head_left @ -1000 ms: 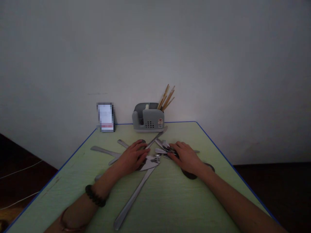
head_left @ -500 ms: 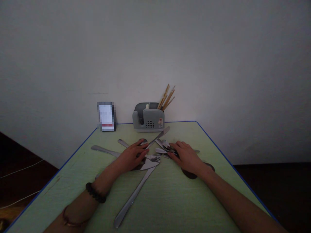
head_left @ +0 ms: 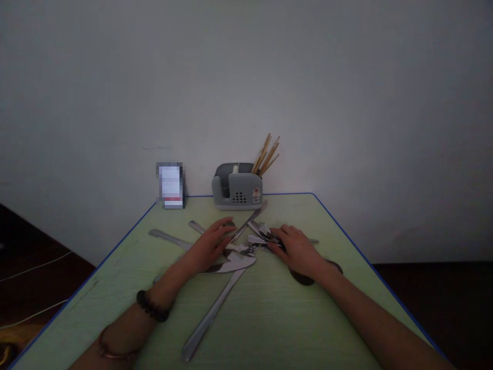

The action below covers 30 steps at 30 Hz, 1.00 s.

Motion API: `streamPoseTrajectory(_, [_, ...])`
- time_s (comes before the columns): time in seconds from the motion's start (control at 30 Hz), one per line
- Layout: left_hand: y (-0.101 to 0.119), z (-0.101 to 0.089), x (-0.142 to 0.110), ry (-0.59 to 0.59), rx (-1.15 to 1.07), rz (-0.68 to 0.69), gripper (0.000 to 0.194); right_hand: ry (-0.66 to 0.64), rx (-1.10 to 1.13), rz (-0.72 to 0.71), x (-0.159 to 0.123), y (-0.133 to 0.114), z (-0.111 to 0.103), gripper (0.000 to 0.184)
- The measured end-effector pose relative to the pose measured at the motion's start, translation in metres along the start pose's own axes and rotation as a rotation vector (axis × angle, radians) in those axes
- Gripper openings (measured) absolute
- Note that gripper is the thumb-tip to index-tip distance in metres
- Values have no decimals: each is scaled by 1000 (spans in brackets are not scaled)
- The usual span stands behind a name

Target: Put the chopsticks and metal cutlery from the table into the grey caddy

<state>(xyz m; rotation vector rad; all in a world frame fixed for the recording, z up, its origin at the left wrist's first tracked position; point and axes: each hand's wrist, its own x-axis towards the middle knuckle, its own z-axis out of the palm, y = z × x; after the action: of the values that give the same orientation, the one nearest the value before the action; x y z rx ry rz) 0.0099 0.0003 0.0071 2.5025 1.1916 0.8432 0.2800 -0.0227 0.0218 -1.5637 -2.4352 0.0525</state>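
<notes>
Left hand [head_left: 208, 246], right hand [head_left: 296, 249] inside table-edge [head_left: 372, 263] (cutlery [head_left: 239, 263] between).

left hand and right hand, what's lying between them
In the head view, overlapping metal cutlery lies between the left hand and the right hand, including a fork.
</notes>
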Motion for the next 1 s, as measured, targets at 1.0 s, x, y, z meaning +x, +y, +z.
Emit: streamPoseTrajectory(1.0, [18,0,1,-36,295,-396,27,9,-28,-15,0,1,1,37])
